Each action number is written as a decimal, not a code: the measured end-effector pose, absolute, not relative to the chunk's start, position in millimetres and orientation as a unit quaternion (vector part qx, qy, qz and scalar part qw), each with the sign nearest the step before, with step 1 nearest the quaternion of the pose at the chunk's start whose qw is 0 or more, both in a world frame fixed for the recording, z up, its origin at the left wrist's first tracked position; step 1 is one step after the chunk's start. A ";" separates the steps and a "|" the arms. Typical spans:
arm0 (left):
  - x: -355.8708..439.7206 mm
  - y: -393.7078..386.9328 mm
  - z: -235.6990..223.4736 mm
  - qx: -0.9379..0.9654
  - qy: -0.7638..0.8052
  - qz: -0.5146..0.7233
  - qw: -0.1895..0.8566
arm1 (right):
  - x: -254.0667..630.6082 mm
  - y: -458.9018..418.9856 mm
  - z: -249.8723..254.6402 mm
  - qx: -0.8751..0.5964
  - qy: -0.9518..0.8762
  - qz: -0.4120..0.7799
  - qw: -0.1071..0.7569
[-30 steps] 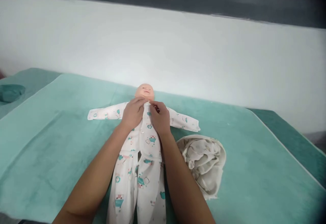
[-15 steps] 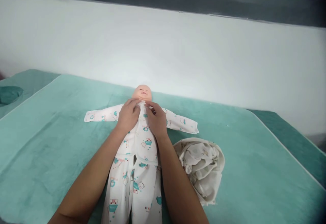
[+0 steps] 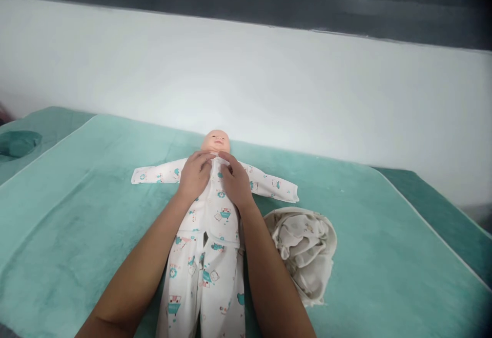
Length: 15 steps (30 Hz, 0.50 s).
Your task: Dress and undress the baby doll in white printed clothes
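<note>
A baby doll [image 3: 216, 141] lies on its back with its head toward the wall. It wears a white printed baby shirt [image 3: 220, 215], sleeves spread to both sides, and matching baby pants [image 3: 221, 287]. My left hand [image 3: 195, 175] is at the shirt's neckline on the left, fingers bent and closed on the cloth. Opposite it, my right hand [image 3: 235, 178] has its thumb and fingers drawn in on the other side of the collar. The fingertips of both hands nearly meet below the doll's chin. Exactly what they pinch is partly hidden.
A crumpled off-white cloth bundle [image 3: 305, 251] lies right of my right forearm. Everything rests on a green padded cover [image 3: 384, 256]. A white wall [image 3: 246, 77] rises behind the doll's head. At the far left is a darker green fold or hollow [image 3: 19, 143].
The camera view has shifted slightly. Both hands stay at the collar, and the right fingers have drawn a little closer onto the cloth.
</note>
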<state>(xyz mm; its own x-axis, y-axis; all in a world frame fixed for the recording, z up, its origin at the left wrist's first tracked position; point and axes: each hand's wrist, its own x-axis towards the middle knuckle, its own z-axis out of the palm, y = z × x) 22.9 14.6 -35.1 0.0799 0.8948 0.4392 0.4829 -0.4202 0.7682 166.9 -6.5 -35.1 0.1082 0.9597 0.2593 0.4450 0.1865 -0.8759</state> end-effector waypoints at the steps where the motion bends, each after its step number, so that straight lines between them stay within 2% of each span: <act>1: 22.4 14.8 -35.6 0.705 0.488 0.466 0.217 | 166.8 -6.3 -35.0 -0.572 -0.612 0.272 0.473; 15: 21.6 16.5 -37.1 0.729 0.484 0.441 0.200 | 168.0 -5.5 -39.1 -0.565 -0.633 0.258 0.463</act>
